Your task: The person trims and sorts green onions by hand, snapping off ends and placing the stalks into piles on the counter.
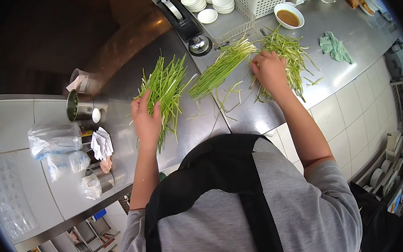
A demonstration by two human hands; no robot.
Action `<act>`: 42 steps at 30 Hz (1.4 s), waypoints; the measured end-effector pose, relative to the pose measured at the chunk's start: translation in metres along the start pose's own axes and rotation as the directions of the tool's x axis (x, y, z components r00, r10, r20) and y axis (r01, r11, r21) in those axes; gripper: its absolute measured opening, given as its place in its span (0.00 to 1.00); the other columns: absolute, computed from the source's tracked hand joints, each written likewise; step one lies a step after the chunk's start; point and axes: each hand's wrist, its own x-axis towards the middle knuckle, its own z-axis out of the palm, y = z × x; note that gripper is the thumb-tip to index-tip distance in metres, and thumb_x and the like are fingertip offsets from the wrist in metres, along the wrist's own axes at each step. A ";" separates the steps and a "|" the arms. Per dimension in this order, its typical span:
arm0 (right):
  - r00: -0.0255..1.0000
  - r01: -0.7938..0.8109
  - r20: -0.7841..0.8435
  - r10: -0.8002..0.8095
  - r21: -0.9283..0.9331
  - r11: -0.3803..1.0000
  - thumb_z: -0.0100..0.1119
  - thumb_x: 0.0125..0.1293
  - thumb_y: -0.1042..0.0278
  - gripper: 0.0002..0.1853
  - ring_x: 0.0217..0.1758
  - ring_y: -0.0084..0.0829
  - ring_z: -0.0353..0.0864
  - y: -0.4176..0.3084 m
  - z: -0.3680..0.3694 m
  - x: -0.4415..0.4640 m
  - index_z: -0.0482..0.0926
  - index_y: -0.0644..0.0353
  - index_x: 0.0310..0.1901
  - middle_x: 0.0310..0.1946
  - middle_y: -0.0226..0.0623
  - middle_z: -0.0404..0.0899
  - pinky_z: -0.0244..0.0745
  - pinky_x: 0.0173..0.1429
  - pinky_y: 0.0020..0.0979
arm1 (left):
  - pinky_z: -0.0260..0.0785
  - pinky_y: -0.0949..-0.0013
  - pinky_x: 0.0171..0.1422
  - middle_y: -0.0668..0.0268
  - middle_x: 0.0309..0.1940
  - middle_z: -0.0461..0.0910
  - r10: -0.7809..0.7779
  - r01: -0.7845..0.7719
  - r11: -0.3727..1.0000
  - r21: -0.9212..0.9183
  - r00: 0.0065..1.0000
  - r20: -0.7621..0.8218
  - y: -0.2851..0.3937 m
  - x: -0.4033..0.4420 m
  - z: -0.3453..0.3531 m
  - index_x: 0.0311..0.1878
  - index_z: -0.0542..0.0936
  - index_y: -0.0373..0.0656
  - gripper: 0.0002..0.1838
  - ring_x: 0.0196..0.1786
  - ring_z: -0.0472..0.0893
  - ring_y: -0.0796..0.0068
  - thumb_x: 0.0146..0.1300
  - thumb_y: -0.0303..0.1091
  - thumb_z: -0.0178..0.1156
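Note:
Three heaps of long green stalks lie on the steel counter. My left hand (146,118) rests at the left edge of the left heap (169,90), its thumb and fingers apart over the stalks. Between my hands is a neater bundle (220,70) with pale ends toward the back, touched by neither hand. My right hand (268,68) is at the left side of the right heap (290,52), fingers bent downward; what its fingertips hold, if anything, is hidden. A few loose stalks (229,100) are scattered between the middle bundle and the right heap.
Behind stand a bell (200,44), a black tape dispenser (181,21), stacked white dishes (193,0), a white basket (263,4) and a bowl of brown sauce (288,17). A green cloth (335,46) lies right. Metal pots (83,106) and plastic bags (56,140) are left.

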 end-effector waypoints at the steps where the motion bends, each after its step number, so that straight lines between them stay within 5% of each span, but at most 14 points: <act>1: 1.000 0.005 0.000 -0.005 0.003 1.000 0.64 0.57 0.64 0.07 0.43 0.31 0.76 -0.005 0.000 0.000 0.83 0.54 0.37 0.39 0.30 0.79 0.67 0.45 0.38 | 0.68 0.74 0.44 0.65 0.35 0.74 -0.057 0.061 0.987 -0.151 0.998 0.026 0.008 -0.001 0.000 0.51 0.80 0.45 0.15 0.38 0.75 0.73 0.59 0.31 0.62; 3: 0.995 -0.004 0.073 -0.060 0.667 0.745 0.64 0.57 0.66 0.07 0.30 0.28 0.75 -0.020 0.000 -0.007 0.83 0.57 0.35 0.32 0.32 0.79 0.68 0.35 0.31 | 0.65 0.77 0.41 0.69 0.33 0.73 -0.111 0.188 0.902 -0.388 0.971 0.213 0.013 -0.004 0.009 0.51 0.81 0.44 0.14 0.34 0.72 0.78 0.61 0.31 0.61; 4: 0.995 -0.004 0.076 -0.063 0.666 0.746 0.64 0.57 0.66 0.07 0.30 0.28 0.75 -0.031 -0.004 -0.012 0.83 0.57 0.35 0.32 0.32 0.79 0.68 0.35 0.31 | 0.62 0.80 0.38 0.74 0.31 0.72 -0.102 0.335 0.746 -0.575 0.912 0.398 0.020 -0.005 0.013 0.51 0.81 0.43 0.13 0.31 0.68 0.84 0.62 0.31 0.61; 9: 0.923 -0.030 0.229 -0.308 0.844 0.536 0.64 0.58 0.66 0.08 0.25 0.28 0.72 -0.082 -0.030 -0.035 0.82 0.60 0.36 0.29 0.34 0.78 0.69 0.31 0.29 | 0.58 0.82 0.33 0.78 0.25 0.71 -0.050 0.560 0.424 -0.712 0.799 0.599 0.078 -0.008 0.022 0.48 0.81 0.40 0.11 0.27 0.64 0.89 0.65 0.32 0.59; 14: 0.919 0.163 0.074 -0.388 0.824 0.543 0.64 0.58 0.63 0.08 0.34 0.37 0.79 -0.086 -0.027 -0.041 0.81 0.57 0.34 0.30 0.37 0.80 0.70 0.38 0.34 | 0.60 0.83 0.31 0.74 0.27 0.77 -0.056 0.557 0.351 -0.753 0.815 0.577 0.081 -0.002 0.023 0.46 0.82 0.38 0.11 0.27 0.66 0.90 0.65 0.33 0.59; 19: 0.822 0.542 -0.416 -0.390 0.360 0.759 0.64 0.53 0.65 0.11 0.36 0.26 0.75 -0.083 -0.046 -0.017 0.82 0.46 0.40 0.31 0.22 0.78 0.61 0.41 0.33 | 0.60 0.82 0.31 0.74 0.27 0.76 0.007 0.570 0.477 -0.669 0.759 0.651 0.080 0.004 0.008 0.45 0.83 0.37 0.11 0.26 0.66 0.89 0.65 0.34 0.60; 22: 0.712 0.642 -0.475 -0.518 0.139 0.754 0.64 0.52 0.69 0.16 0.36 0.23 0.74 -0.087 -0.054 0.005 0.81 0.43 0.45 0.34 0.20 0.79 0.58 0.40 0.31 | 0.60 0.82 0.32 0.75 0.26 0.76 0.048 0.543 0.531 -0.651 0.747 0.663 0.086 0.004 0.007 0.44 0.83 0.38 0.11 0.26 0.66 0.89 0.65 0.35 0.60; 29: 0.730 0.628 -0.394 -0.558 0.065 0.775 0.62 0.54 0.66 0.15 0.34 0.20 0.73 -0.083 -0.052 0.026 0.83 0.44 0.45 0.32 0.17 0.79 0.61 0.41 0.28 | 0.59 0.82 0.30 0.77 0.24 0.75 0.093 0.487 0.610 -0.625 0.739 0.667 0.092 0.011 -0.002 0.43 0.84 0.39 0.11 0.26 0.65 0.89 0.65 0.35 0.60; 30: 0.905 0.422 -0.291 -0.311 0.703 0.573 0.61 0.58 0.66 0.12 0.33 0.17 0.72 -0.088 -0.048 0.025 0.83 0.47 0.45 0.33 0.19 0.80 0.61 0.39 0.25 | 0.59 0.82 0.30 0.77 0.24 0.75 0.086 0.494 0.606 -0.623 0.738 0.669 0.092 0.012 -0.003 0.43 0.84 0.39 0.11 0.26 0.65 0.89 0.65 0.35 0.60; 31: 0.986 0.021 -0.008 -0.167 0.997 0.079 0.60 0.62 0.65 0.10 0.32 0.15 0.71 -0.090 -0.046 0.023 0.83 0.50 0.44 0.34 0.20 0.81 0.62 0.37 0.21 | 0.59 0.82 0.30 0.77 0.23 0.75 0.083 0.481 0.607 -0.633 0.754 0.652 0.093 0.014 -0.004 0.43 0.84 0.39 0.11 0.25 0.65 0.89 0.65 0.36 0.60; 32: 0.985 0.009 0.005 -0.171 0.997 0.080 0.60 0.62 0.65 0.10 0.32 0.15 0.71 -0.086 -0.048 0.022 0.83 0.50 0.44 0.34 0.20 0.81 0.62 0.37 0.21 | 0.59 0.82 0.30 0.77 0.23 0.74 0.079 0.469 0.608 -0.641 0.768 0.636 0.093 0.015 -0.004 0.42 0.84 0.39 0.11 0.25 0.66 0.89 0.65 0.36 0.60; 34: 0.956 -0.293 0.293 -0.028 0.936 -0.194 0.57 0.67 0.61 0.11 0.33 0.13 0.70 -0.073 -0.058 0.022 0.82 0.55 0.45 0.38 0.23 0.82 0.63 0.40 0.20 | 0.60 0.82 0.30 0.75 0.25 0.75 0.064 0.475 0.594 -0.649 0.776 0.627 0.092 0.017 -0.003 0.43 0.83 0.37 0.11 0.26 0.67 0.89 0.66 0.34 0.59; 37: 0.918 -0.390 0.386 -0.086 0.920 -0.033 0.56 0.67 0.63 0.11 0.33 0.14 0.71 -0.064 -0.046 0.004 0.82 0.56 0.46 0.37 0.23 0.82 0.63 0.39 0.18 | 0.62 0.83 0.33 0.71 0.30 0.77 -0.032 0.502 0.315 -0.805 0.854 0.520 0.089 0.022 -0.002 0.46 0.82 0.35 0.12 0.28 0.68 0.88 0.66 0.34 0.58; 42: 0.809 -0.445 0.460 -0.367 0.886 0.130 0.55 0.67 0.62 0.13 0.38 0.17 0.75 -0.061 -0.026 -0.028 0.82 0.60 0.47 0.36 0.26 0.82 0.69 0.44 0.21 | 0.63 0.82 0.34 0.68 0.33 0.78 -0.097 0.465 0.166 -0.870 0.885 0.455 0.082 0.029 -0.004 0.47 0.80 0.33 0.13 0.29 0.69 0.87 0.67 0.33 0.57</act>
